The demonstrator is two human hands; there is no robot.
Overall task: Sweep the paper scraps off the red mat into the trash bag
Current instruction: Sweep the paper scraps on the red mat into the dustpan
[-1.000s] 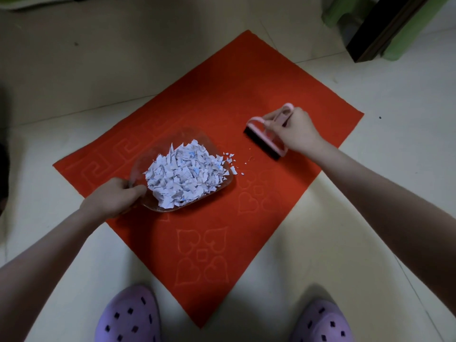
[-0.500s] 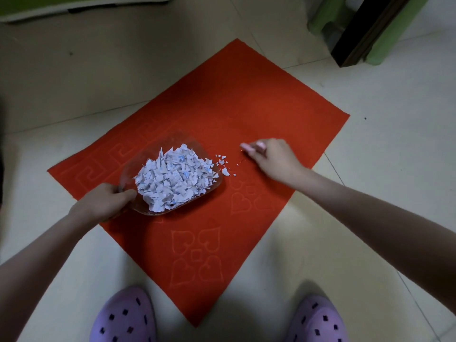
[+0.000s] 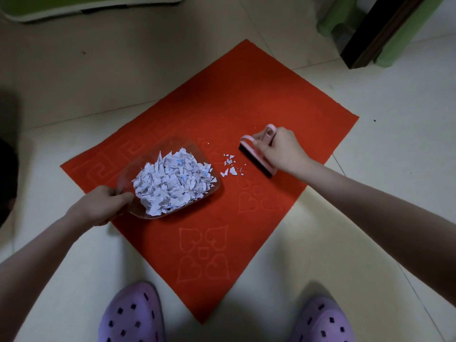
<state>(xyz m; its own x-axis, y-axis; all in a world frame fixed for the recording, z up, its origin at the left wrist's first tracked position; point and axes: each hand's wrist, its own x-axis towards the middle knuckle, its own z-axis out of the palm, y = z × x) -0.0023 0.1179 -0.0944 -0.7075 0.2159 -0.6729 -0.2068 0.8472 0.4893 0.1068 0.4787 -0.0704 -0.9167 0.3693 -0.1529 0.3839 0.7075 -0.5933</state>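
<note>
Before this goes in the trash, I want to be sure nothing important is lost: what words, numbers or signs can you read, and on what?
No readable text anywhere.
Paper scraps in the clear dustpan: faint blue marks and ruled lines, too small to read.
Red mat: embossed hearts and fret pattern, no letters.
Pink brush, purple slippers: no label visible.

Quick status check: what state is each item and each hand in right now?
Dustpan: on the red mat, heaped with paper scraps, gripped by left hand.
Loose scraps: a few, on mat between dustpan and brush.
Brush: bristles down on mat, gripped by right hand.
Red mat: flat on floor.
</note>
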